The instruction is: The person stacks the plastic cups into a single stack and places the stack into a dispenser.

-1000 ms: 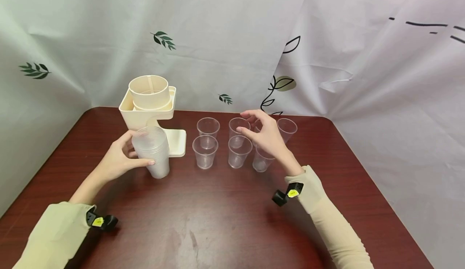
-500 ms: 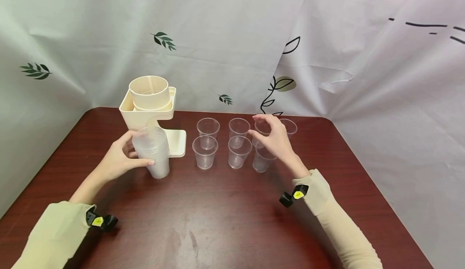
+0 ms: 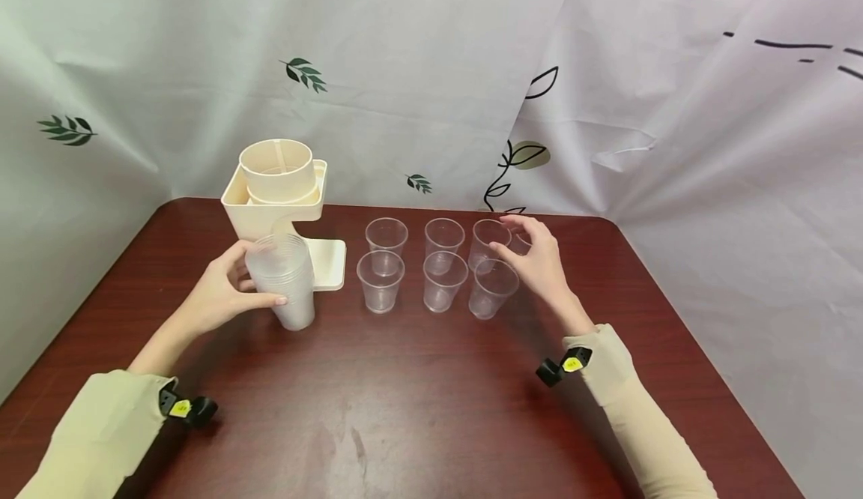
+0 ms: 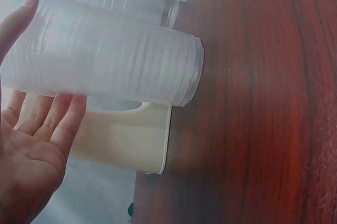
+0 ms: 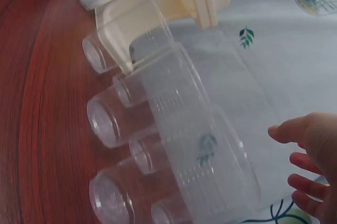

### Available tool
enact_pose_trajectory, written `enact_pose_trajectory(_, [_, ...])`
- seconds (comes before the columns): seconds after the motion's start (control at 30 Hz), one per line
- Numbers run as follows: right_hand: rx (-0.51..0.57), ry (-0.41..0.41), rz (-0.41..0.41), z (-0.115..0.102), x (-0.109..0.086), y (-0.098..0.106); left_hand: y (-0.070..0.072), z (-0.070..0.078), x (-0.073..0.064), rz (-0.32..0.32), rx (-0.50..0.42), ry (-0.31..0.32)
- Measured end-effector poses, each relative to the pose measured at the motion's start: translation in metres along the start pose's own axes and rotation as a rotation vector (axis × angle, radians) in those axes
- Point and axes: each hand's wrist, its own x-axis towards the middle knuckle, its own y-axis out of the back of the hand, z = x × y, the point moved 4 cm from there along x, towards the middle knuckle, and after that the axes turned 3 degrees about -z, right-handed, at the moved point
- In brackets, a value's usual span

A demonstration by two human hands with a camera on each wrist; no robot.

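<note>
My left hand [image 3: 219,293] grips a tall stack of nested clear plastic cups [image 3: 286,282], thumb on one side and fingers on the other. In the left wrist view the stack [image 4: 116,55] lies between thumb and fingers. Single clear cups stand upright in two rows, including a front-right cup [image 3: 494,289] and a back cup [image 3: 491,240]. Over the right end of the back row is my right hand [image 3: 536,259], thumb and fingers apart; it partly covers the last cup [image 3: 521,243]. The right wrist view shows this hand [image 5: 310,155] apart from the nearest cup [image 5: 216,171].
A cream-coloured holder [image 3: 270,218] with a round container [image 3: 278,173] on top and a flat base stands behind the stack at the left. The dark red wooden table [image 3: 404,401] reaches back to a patterned white cloth [image 3: 404,72].
My right hand has moved right along the cups, from the second back cup to the row's right end, uncovering the cups it passed. My left hand and the stack stay where they were.
</note>
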Motion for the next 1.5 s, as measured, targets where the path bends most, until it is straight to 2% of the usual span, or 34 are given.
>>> enact_pose_trajectory(0.27, [-0.019,0.022,0.104,0.015,0.0,0.013,0.001,-0.001,0.0,-0.005,0.001,0.007])
enact_pose_trajectory(0.47, [-0.031,-0.014,0.122,0.03,-0.001,0.021,0.001,0.0,0.0,-0.008,-0.006,0.004])
enact_pose_trajectory(0.93, [-0.007,-0.185,0.034,0.069,-0.006,0.029,0.001,0.001,0.0,-0.012,-0.032,-0.009])
enact_pose_trajectory(1.33, [0.051,-0.307,-0.129,0.088,-0.009,0.025,0.0,0.0,0.0,-0.007,-0.016,-0.014])
enact_pose_trajectory(1.5, [0.079,-0.326,-0.124,0.092,-0.008,0.022,0.0,0.001,0.0,-0.006,-0.029,-0.013])
